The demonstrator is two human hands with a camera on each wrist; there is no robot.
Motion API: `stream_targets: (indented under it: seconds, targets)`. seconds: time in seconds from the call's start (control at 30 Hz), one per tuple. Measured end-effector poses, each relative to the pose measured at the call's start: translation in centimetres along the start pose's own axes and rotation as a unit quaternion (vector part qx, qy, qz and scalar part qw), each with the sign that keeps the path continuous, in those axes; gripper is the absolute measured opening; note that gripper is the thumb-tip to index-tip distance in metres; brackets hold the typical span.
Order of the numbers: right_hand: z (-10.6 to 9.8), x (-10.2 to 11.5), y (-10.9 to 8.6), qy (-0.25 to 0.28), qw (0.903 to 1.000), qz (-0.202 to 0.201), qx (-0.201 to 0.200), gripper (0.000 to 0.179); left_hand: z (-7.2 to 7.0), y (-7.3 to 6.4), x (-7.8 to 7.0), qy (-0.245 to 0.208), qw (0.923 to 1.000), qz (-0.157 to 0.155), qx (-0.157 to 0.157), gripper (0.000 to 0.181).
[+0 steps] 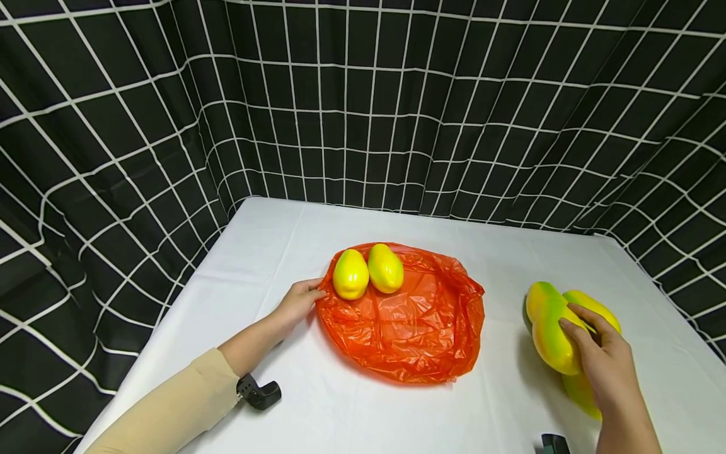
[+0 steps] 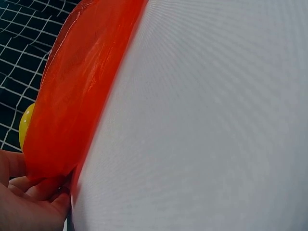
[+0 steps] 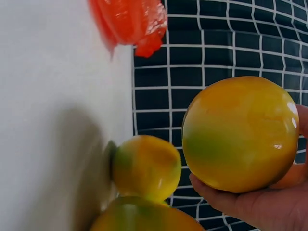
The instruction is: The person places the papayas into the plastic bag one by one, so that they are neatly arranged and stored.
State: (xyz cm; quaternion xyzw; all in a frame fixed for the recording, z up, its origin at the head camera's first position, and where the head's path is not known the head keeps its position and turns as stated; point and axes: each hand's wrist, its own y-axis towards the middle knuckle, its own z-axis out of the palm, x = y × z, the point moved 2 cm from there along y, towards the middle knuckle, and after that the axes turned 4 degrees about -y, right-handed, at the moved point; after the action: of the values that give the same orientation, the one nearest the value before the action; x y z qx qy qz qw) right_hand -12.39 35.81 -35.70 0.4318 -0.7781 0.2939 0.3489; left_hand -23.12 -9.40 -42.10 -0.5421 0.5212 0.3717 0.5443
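White table, right hand gripping yellow-green fruit, long axis slanting away leftward, left hand pinching red bag

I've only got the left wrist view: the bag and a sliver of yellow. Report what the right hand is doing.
Observer: The right hand grips a yellow-green fruit.
Operator: Now count what's inside the bag.
Observer: Two yellow fruits, side by side towards its far left in the head view.
Operator: Check for more near the right hand.
Observer: At least two more fruits lie on the table by the gripped one; the hand partly hides them in the head view, so I can't give a full count.
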Motion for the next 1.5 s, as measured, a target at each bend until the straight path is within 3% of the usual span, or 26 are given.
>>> stream_targets:
  seconds: [0.17,0.37,0.57,0.93,1.23,1.5]
  targets:
    - [0.3,1.0,0.2,0.019,0.9991,-0.036,0.009,0.057,0.0,0.0,0.0,0.001,1.0000,0.002,-0.002,0.042]
    - [1.0,2.2,0.7,0.002,0.9974,-0.058,0.043,0.061,0.1,0.1,0.0,0.003,1.0000,0.004,0.000,0.042]
    - [2.0,4.4,0.9,-0.006,0.9966,-0.060,0.056,0.062,0.1,0.0,-0.1,0.005,1.0000,0.006,0.003,0.043]
    - [4.3,10.0,-0.4,0.071,0.9885,-0.119,0.060,0.057,0.0,0.1,0.1,-0.004,0.9998,0.016,0.009,0.043]
    - [7.0,12.3,1.1,0.097,0.9846,-0.125,0.074,0.057,-0.1,-0.1,0.0,-0.006,0.9998,0.014,0.015,0.043]
    - [9.8,14.0,2.2,0.135,0.9751,-0.139,0.108,0.055,0.0,0.0,0.0,-0.009,0.9999,0.010,0.010,0.043]
